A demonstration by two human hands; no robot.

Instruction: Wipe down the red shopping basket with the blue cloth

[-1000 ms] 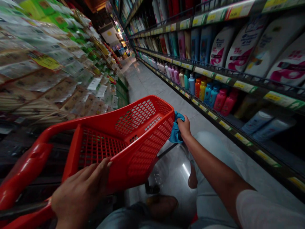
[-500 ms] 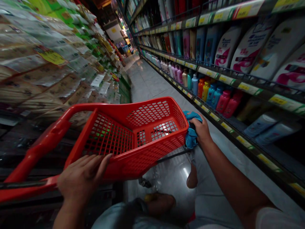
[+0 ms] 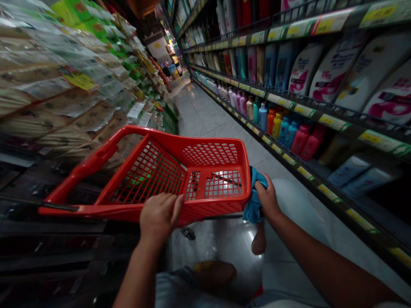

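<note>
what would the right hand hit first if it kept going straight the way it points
The blue cloth comes first, as the fingers of the right hand already wrap it. Just behind it is the right wall of the red plastic shopping basket, though depth is hard to judge from this view.

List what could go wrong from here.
The blue cloth bunched in the right hand against the red shopping cart's rim might slip to the tile floor. If the cart drifts right, it could clip the shelf of bottles. The left hand merely rests on the rim, so steering may be loose.
</note>
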